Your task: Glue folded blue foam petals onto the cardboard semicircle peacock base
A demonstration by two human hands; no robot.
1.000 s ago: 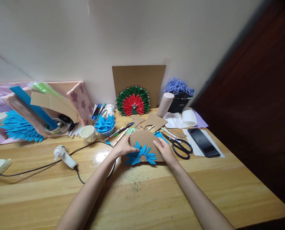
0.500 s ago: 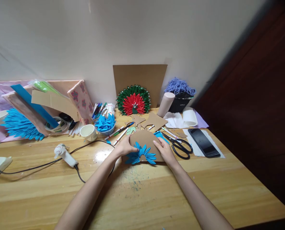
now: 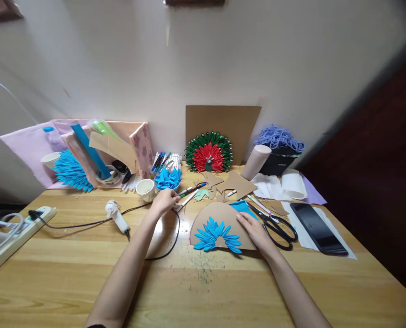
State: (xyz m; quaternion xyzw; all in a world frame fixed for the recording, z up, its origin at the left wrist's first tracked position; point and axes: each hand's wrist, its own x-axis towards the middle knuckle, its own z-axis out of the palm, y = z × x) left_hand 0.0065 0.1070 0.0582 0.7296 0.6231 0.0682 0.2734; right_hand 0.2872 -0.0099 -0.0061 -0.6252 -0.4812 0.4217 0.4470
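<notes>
Fingers of left hand curled beside blue petal bowl; right hand flat, pinning cardboard semicircle edge.

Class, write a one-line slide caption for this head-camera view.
Left hand reaches toward blue paper petals; right hand rests on the cardboard semicircle.

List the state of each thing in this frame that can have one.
Left hand: off the card, reaching at the bowl of blue paper petals.
Right hand: flat on the brown cardboard half-disc.
Black-handled scissors: lying closed.
White glue gun: lying down, cord attached.
Black phone: screen dark.
</notes>
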